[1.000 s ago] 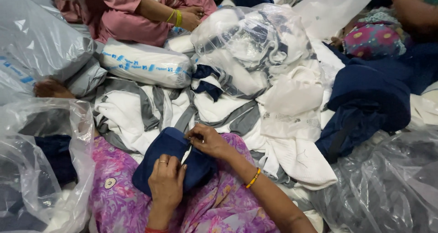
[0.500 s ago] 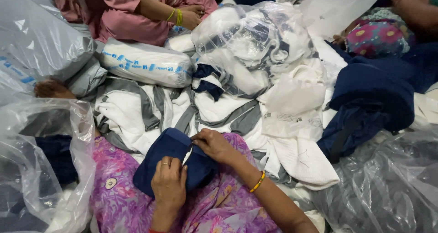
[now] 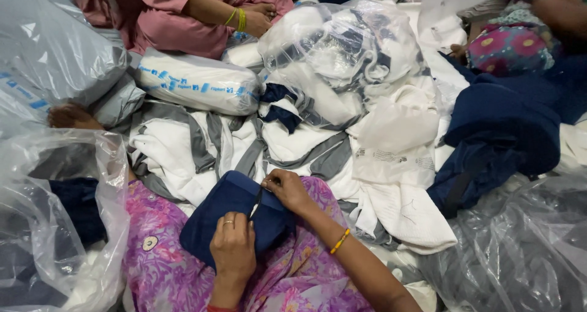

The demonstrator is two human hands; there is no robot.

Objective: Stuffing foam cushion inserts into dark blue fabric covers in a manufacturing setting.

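A dark navy garment lies on my lap, over my pink and purple floral clothing. My left hand, with a ring on one finger, presses down on its near edge and holds it. My right hand, a yellow bangle at the wrist, pinches the cloth at the garment's upper right edge, next to a thin dark strap or tag. Both hands grip the same garment.
White and grey garments lie heaped ahead. A clear plastic bag of clothes sits beyond. A white packed bundle lies at the left, and a navy pile at the right. A person in pink sits opposite. Plastic bags flank me.
My hands have barely moved. The right hand's fingers have closed a little tighter on the navy garment's edge.
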